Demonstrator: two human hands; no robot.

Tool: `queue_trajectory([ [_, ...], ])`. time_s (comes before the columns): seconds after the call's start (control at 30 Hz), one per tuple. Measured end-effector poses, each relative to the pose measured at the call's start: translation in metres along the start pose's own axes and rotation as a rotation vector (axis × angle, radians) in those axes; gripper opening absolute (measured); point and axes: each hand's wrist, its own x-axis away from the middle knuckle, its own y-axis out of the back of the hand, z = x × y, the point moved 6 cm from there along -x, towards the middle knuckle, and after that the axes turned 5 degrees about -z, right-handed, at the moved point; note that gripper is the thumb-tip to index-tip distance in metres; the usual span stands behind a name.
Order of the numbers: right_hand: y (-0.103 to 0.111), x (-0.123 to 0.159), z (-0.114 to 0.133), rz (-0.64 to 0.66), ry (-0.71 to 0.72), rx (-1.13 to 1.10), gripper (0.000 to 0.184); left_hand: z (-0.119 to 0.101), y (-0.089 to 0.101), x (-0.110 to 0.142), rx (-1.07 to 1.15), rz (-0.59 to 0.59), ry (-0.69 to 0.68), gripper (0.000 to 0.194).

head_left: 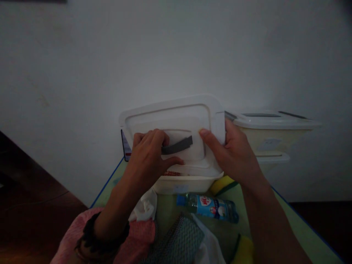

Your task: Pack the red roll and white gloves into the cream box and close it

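Observation:
A white lid (178,110) with a grey handle (177,147) is tilted up over a white storage box (189,184) on the table. My left hand (151,154) is closed at the handle's left end, its thumb stretched along the lid below. At the lid's right edge, my right hand (231,150) grips it, thumb on the face and fingers behind. Something reddish shows in the gap between lid and box; the rest of the inside is hidden.
A blue-capped bottle (211,208) lies before the box. Yellow-green sponges (224,184) sit near it. Cloths, one pink (140,234) and one grey-green (178,238), lie in front. A phone (126,146) leans at the back left. Another lidded box (272,137) stands right, by the wall.

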Motion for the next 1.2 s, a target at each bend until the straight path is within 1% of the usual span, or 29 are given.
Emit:
queue_trajectory([
  [0.17,0.000,0.000,0.001,-0.047,0.049,-0.004,0.024,0.002,0.002,0.000,0.014,-0.031,-0.043,0.056],
  [0.27,-0.001,-0.001,-0.001,-0.040,0.035,-0.001,0.024,0.003,0.002,-0.001,0.065,-0.031,-0.061,0.059],
  [0.43,-0.001,0.000,-0.003,-0.052,0.015,0.037,0.025,0.001,0.001,-0.001,0.011,-0.059,-0.066,0.057],
  [0.53,0.000,-0.001,-0.005,-0.047,-0.006,0.044,0.026,0.000,0.000,0.000,0.047,-0.066,-0.066,0.057],
  [0.63,0.000,-0.003,-0.008,-0.034,-0.019,0.019,0.026,0.001,-0.001,0.000,0.116,-0.037,-0.074,0.059],
  [0.8,0.000,-0.006,-0.013,0.001,-0.061,-0.045,0.024,0.007,-0.008,0.002,0.070,0.041,-0.085,0.063],
  [0.9,0.003,-0.007,-0.016,-0.013,-0.074,-0.053,0.023,0.015,-0.014,0.003,0.102,0.075,-0.062,0.062],
  [0.97,0.006,-0.008,-0.020,-0.019,-0.093,-0.072,0.023,0.023,-0.017,0.003,0.140,0.086,-0.040,0.056],
  [1.07,0.011,-0.010,-0.031,-0.014,-0.167,-0.122,0.024,0.039,-0.019,0.004,0.185,0.056,0.006,0.050],
  [1.13,0.015,-0.011,-0.038,-0.010,-0.217,-0.141,0.024,0.054,-0.021,0.006,0.200,0.033,0.085,0.057],
  [1.2,0.017,-0.012,-0.044,-0.007,-0.262,-0.154,0.022,0.071,-0.025,0.010,0.213,0.060,0.233,0.070],
])
